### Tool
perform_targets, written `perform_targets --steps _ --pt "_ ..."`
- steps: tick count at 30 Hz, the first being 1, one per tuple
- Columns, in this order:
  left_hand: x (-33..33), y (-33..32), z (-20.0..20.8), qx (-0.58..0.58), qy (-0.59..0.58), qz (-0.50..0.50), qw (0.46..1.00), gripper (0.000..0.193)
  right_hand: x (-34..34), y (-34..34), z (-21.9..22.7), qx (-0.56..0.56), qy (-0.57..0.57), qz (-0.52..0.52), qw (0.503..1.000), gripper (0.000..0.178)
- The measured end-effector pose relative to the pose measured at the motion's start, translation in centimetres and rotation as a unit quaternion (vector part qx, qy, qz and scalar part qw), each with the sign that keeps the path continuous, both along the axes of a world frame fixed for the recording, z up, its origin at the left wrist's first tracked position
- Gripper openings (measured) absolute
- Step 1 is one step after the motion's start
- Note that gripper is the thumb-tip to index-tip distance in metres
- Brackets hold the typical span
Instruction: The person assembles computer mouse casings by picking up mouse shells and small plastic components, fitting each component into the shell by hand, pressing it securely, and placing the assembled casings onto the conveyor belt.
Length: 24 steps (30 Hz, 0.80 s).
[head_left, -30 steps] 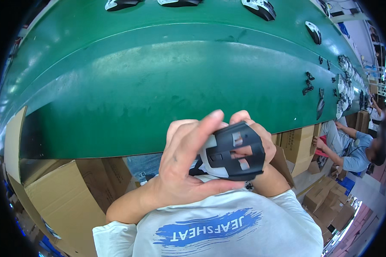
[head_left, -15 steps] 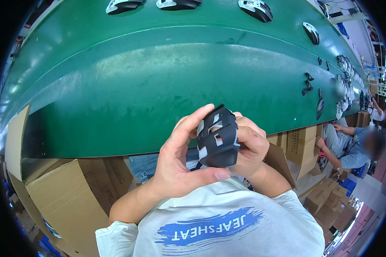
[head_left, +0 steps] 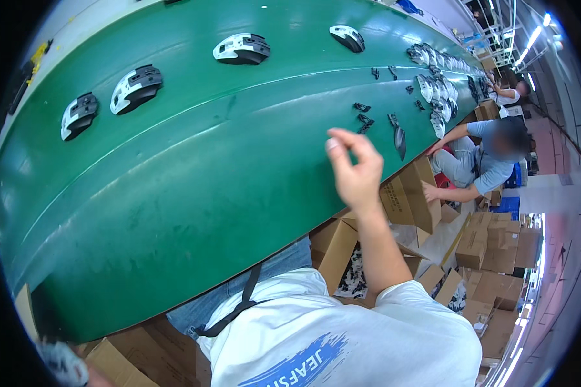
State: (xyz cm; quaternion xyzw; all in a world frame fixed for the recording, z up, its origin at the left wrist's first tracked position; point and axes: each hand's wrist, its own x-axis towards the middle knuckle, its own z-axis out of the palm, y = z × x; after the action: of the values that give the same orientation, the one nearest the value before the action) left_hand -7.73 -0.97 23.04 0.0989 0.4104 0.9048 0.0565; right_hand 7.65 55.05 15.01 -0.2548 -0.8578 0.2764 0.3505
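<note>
My right hand (head_left: pixel 358 171) hovers over the green table (head_left: pixel 193 213), its fingers loosely bent and the thumb tip near the index tip, with a small gap. Nothing shows in it. Just beyond it lie small black clips (head_left: pixel 363 120) and a long black side piece (head_left: pixel 398 137). At the lower left edge my left hand (head_left: pixel 97 378), mostly cut off and blurred, grips a grey-and-white piece (head_left: pixel 63 365) beside an open carton (head_left: pixel 113 364). Smear hides what kind of piece it is. Black-and-white mouse shells (head_left: pixel 242 49) stand spaced along the table's far side.
Rows of white shells (head_left: pixel 436 93) fill the table's right end. A seated co-worker (head_left: pixel 484 158) handles an open carton (head_left: pixel 410 197) on the right. Another carton (head_left: pixel 342 248) stands by my right forearm, with stacked boxes (head_left: pixel 494 238) behind.
Both hands were around a black mouse shell in front of my chest. They have parted: the right went forward to the right, the left down to the left edge. The view has turned right.
</note>
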Motion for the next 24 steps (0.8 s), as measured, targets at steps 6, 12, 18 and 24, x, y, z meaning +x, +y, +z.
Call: perform_targets --steps 6,12,18,24 --pt "-2.8 -17.5 -5.4 -0.207 0.004 0.028 0.978 0.074 5.8 9.7 -1.9 -0.08 -0.045 -0.23 0.969 0.04" --pt "-5.3 -28.9 -5.4 -0.426 0.007 0.089 0.9 0.07 3.9 8.2 -2.5 0.006 -0.103 -0.132 0.986 0.028" --pt "-7.9 -35.1 -0.9 -0.625 0.021 0.17 0.762 0.067 0.5 4.3 -0.9 0.068 -0.11 0.044 0.991 0.013" --pt "-3.5 -41.5 10.8 -0.787 0.013 0.308 0.534 0.064 -1.5 2.1 0.0 -0.009 -0.082 0.113 0.99 0.012"
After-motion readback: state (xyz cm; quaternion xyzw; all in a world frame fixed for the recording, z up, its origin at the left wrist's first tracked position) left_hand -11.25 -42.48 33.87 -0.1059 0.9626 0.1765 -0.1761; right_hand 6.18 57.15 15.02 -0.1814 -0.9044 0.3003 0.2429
